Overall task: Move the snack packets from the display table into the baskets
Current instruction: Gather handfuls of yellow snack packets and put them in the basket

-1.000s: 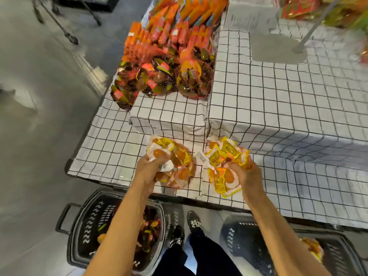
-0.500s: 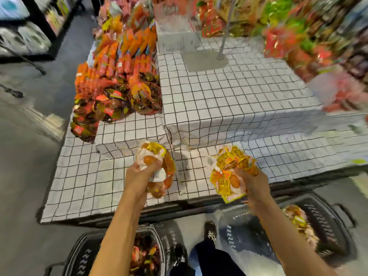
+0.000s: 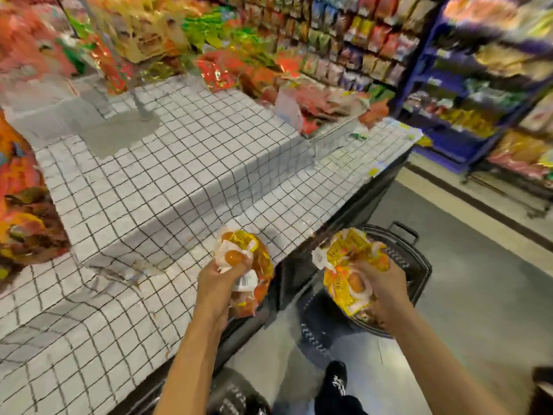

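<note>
My left hand [image 3: 220, 281] grips a clear orange snack packet [image 3: 254, 265] with a barcode label, held over the front edge of the display table [image 3: 167, 181]. In my right hand [image 3: 380, 283] is a bunch of yellow snack packets [image 3: 344, 265], held above a black basket [image 3: 419, 265] on the floor to the right of the table. That basket holds some packets, mostly hidden by my right arm. Part of a second black basket [image 3: 236, 396] shows at the bottom, between my arms.
The table wears a white grid cloth with a raised step. Orange and dark snack packets [image 3: 24, 223] lie piled at its left; red packets [image 3: 314, 94] at its far right. Blue store shelves [image 3: 478, 85] full of goods line the aisle on the right. My black shoe [image 3: 335, 381] stands below.
The view has swung right, bringing the right-hand basket and the shelves into sight. Both hands, still holding their packets, have moved right; the right hand now hangs over the basket.
</note>
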